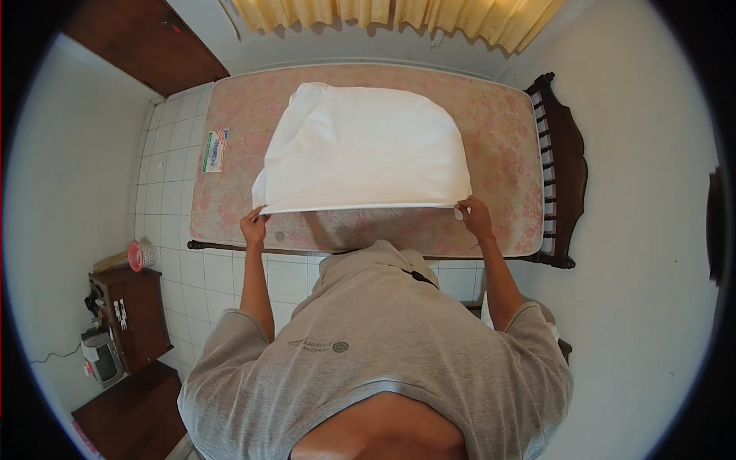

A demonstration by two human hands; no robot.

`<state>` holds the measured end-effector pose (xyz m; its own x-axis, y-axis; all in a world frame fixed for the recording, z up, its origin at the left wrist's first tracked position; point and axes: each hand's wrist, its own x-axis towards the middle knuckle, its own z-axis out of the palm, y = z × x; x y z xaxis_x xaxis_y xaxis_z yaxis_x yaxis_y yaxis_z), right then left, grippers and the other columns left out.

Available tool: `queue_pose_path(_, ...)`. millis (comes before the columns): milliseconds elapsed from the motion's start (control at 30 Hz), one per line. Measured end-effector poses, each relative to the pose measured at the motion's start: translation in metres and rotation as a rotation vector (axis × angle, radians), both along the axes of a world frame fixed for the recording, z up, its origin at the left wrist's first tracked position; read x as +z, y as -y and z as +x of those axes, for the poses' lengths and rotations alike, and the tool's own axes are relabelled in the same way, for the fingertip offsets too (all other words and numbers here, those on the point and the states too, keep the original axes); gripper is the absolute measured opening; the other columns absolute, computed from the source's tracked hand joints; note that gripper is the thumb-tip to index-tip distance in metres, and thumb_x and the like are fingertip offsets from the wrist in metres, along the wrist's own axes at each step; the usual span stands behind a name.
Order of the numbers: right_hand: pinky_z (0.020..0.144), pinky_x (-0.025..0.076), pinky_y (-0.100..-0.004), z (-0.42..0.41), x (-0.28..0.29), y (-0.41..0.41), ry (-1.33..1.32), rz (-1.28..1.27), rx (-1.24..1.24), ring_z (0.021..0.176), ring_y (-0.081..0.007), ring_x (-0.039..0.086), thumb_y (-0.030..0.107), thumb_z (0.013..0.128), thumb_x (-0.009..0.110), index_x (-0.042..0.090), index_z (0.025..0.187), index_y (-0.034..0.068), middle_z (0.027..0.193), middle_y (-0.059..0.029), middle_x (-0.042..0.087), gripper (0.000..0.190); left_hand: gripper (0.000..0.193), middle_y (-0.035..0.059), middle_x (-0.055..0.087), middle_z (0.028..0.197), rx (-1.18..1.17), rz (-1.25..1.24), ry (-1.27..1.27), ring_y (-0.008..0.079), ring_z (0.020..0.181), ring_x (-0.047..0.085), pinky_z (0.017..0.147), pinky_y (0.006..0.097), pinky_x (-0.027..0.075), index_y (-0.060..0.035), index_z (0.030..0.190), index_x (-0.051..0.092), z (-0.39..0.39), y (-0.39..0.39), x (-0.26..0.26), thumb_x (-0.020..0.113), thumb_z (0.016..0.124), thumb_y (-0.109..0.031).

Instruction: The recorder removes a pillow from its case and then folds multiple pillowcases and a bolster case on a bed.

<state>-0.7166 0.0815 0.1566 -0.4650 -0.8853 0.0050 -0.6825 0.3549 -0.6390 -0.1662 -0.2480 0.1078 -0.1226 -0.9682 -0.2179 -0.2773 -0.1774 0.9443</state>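
A white cloth (368, 146), which looks like a folded bed sheet, spreads over the middle of a mattress (500, 155) with a faded pink floral cover. Its near edge is stretched nearly straight between my two hands, a little above the mattress. My left hand (253, 225) pinches the near left corner between thumb and fingers. At the near right corner, my right hand (475, 215) grips the cloth the same way, with a small flap hanging below the fingers. The far part of the cloth lies rounded and slightly wrinkled on the mattress.
A dark wooden headboard (566, 167) stands at the right end of the bed. To the left are a brown cabinet (135, 322), a small television (104, 357) and a pink-rimmed basket (135, 256). Yellow curtains (368, 11) hang beyond the bed; a wooden door (144, 40) is far left.
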Motion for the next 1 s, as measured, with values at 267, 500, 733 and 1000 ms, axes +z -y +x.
queue_pose_path(267, 0.062, 0.062, -0.0319, 0.069, -0.105, -0.06, 0.403, -0.035, -0.583, 0.086, -0.0247, 0.069, 0.007, 0.089, 0.071, 0.07, 0.093, -0.005, 0.108, -0.0137, 0.062, 0.013, 0.023, 0.013, 0.069, 0.097, 0.544, 0.393, -0.12, 0.0233, 0.088, 0.068, 0.086, 0.0309, 0.056, 0.0086, 0.106, 0.07, 0.002, -0.075, -0.056, 0.063, 0.086, 0.002)
queue_pose_path(500, 0.078, 0.064, -0.0349, 0.086, -0.173, -0.102, 0.9, 0.221, -0.909, 0.096, -0.0245, 0.068, 0.005, 0.095, 0.061, 0.063, 0.108, -0.01, 0.132, -0.022, 0.052, 0.02, 0.029, 0.0149, 0.064, 0.106, 0.892, 0.519, -0.567, 0.0267, 0.1, 0.065, 0.094, 0.0345, 0.055, 0.012, 0.111, 0.057, 0.023, -0.108, -0.127, 0.068, 0.086, 0.003)
queue_pose_path(733, 0.084, 0.058, -0.0368, 0.095, -0.17, -0.088, 1.529, -0.234, -1.43, 0.105, -0.0315, 0.065, 0.011, 0.094, 0.06, 0.049, 0.123, -0.012, 0.117, -0.0209, 0.059, 0.039, 0.038, 0.0166, 0.053, 0.124, 0.778, 0.923, -0.821, 0.0289, 0.116, 0.053, 0.096, 0.0369, 0.053, 0.005, 0.127, 0.053, 0.051, -0.112, -0.153, 0.059, 0.09, 0.006)
queue_pose_path(1000, 0.09, 0.054, -0.0429, 0.05, -0.155, -0.05, 1.421, -0.558, -1.52, 0.098, -0.0284, 0.065, 0.015, 0.09, 0.065, 0.057, 0.123, 0.0, 0.114, -0.0131, 0.063, 0.037, 0.052, 0.0156, 0.057, 0.127, 0.499, 0.466, -1.036, 0.0299, 0.121, 0.055, 0.1, 0.0426, 0.051, -0.0011, 0.139, 0.046, 0.012, -0.047, -0.084, 0.055, 0.088, 0.002)
